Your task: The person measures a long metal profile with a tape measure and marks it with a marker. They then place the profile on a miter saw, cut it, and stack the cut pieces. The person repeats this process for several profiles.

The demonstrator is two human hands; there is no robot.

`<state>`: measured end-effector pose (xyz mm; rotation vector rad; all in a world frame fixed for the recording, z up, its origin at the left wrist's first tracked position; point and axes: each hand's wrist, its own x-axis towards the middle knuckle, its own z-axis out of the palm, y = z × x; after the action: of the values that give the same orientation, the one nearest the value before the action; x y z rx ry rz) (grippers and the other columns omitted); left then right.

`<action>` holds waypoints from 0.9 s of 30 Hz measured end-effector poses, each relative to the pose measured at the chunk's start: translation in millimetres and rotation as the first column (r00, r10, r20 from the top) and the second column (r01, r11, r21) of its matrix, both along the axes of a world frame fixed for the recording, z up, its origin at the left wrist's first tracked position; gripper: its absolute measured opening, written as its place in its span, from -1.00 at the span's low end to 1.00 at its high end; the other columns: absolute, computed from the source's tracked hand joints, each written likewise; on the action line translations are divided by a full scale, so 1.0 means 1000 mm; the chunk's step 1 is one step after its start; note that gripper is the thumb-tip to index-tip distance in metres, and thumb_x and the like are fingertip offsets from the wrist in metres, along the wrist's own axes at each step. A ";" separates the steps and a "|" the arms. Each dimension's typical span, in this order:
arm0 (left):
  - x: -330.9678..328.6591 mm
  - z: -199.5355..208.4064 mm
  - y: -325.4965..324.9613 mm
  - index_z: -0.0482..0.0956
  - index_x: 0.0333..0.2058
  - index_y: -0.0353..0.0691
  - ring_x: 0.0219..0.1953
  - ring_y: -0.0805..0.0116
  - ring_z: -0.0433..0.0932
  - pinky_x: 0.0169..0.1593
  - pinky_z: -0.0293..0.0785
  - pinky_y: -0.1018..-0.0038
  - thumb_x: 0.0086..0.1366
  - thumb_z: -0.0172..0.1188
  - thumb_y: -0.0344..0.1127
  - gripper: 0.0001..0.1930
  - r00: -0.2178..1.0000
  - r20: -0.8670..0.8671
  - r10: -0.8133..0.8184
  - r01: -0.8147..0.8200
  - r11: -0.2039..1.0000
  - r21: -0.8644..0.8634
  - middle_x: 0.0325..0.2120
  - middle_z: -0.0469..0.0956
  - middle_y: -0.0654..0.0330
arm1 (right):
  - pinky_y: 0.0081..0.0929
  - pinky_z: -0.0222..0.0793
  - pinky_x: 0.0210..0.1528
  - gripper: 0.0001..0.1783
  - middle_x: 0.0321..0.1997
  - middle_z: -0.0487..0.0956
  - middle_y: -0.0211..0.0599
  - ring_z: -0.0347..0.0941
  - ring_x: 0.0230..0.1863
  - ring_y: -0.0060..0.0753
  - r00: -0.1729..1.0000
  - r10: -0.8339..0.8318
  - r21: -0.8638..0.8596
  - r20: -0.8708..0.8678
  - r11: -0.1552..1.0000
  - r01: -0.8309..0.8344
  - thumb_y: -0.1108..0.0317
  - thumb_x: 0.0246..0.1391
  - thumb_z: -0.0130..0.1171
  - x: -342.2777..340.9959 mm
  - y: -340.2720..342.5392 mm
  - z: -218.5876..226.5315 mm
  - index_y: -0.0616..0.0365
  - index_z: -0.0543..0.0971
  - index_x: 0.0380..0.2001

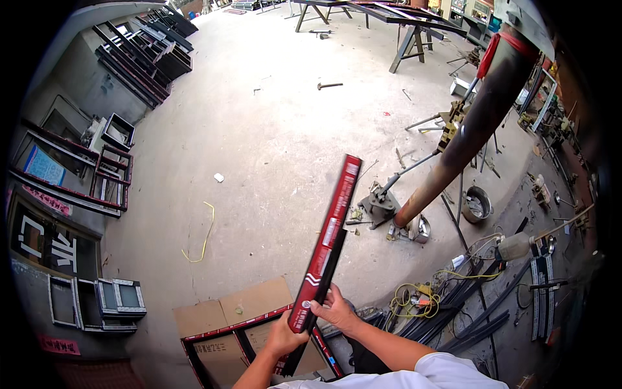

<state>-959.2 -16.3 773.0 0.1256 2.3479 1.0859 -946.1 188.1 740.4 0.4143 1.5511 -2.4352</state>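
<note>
A long window-frame profile, black with printed red film along its face, slants up and away from me in both hands. My left hand is wrapped round its near end. Slightly farther up, my right hand grips the profile's right edge, thumb on the red face and fingers partly hidden behind. Below my hands, a black window frame with red film lies on flattened cardboard. The profile's near end covers part of that frame.
A rusty post stands to the right, beside a metal stand and a metal pot. Dark strips and a yellow cord lie at lower right. Window frames lean along the left wall. A trestle stands far off.
</note>
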 end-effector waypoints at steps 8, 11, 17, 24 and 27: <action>-0.158 0.112 0.059 0.47 0.20 -0.22 -0.11 -0.24 0.68 0.00 0.58 0.02 0.04 0.39 -0.14 -0.28 0.906 0.075 -0.416 0.422 0.886 -0.191 -0.25 0.69 -0.22 | -0.11 0.46 0.15 -0.52 -0.09 0.51 -0.53 0.49 0.01 -0.43 0.886 -0.410 -0.325 0.216 0.826 0.461 0.14 0.20 0.49 -0.133 0.074 0.094 -0.11 0.43 0.02; -0.211 0.139 0.053 0.46 0.21 -0.21 -0.12 -0.22 0.67 -0.02 0.57 0.02 0.05 0.38 -0.16 -0.29 0.908 0.042 -0.416 0.415 0.885 -0.209 -0.25 0.70 -0.17 | -0.07 0.42 0.21 -0.58 -0.13 0.54 -0.51 0.50 0.02 -0.39 0.924 -0.314 -0.477 0.216 0.792 0.381 0.10 0.17 0.51 -0.186 0.082 0.109 -0.14 0.50 -0.04; -0.342 0.168 0.070 0.47 0.22 -0.15 -0.11 -0.16 0.68 -0.04 0.58 0.04 0.05 0.39 -0.19 -0.30 0.898 0.012 -0.440 0.422 0.851 -0.312 -0.21 0.70 -0.13 | -0.03 0.29 0.38 -0.52 -0.02 0.60 -0.43 0.50 0.14 -0.29 0.962 -0.247 -0.609 0.118 0.747 0.267 0.12 0.14 0.52 -0.318 0.103 0.118 -0.03 0.53 0.02; -0.583 0.137 0.155 0.50 0.16 -0.16 -0.19 -0.19 0.68 -0.12 0.61 0.07 0.05 0.37 -0.22 -0.36 0.723 -0.213 -0.658 0.603 0.750 -0.271 -0.22 0.71 -0.06 | 0.01 0.31 0.43 -0.52 0.00 0.65 -0.40 0.54 0.15 -0.25 0.848 -0.517 -0.616 0.115 0.633 0.469 0.23 0.05 0.57 -0.493 0.177 0.104 -0.06 0.58 0.02; -0.683 0.144 0.222 0.51 0.14 -0.16 -0.20 -0.16 0.68 -0.13 0.62 0.08 0.06 0.36 -0.25 -0.40 0.600 -0.272 -0.753 0.688 0.658 -0.306 -0.23 0.71 -0.05 | -0.06 0.31 0.40 -0.55 0.04 0.60 -0.50 0.49 0.18 -0.34 0.776 -0.628 -0.628 0.062 0.579 0.520 0.24 0.14 0.51 -0.557 0.229 0.099 -0.10 0.55 0.05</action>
<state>-1642.1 205.5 916.8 1.2256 2.3066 0.4542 -1502.6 417.6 839.9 0.6725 0.5723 -3.3659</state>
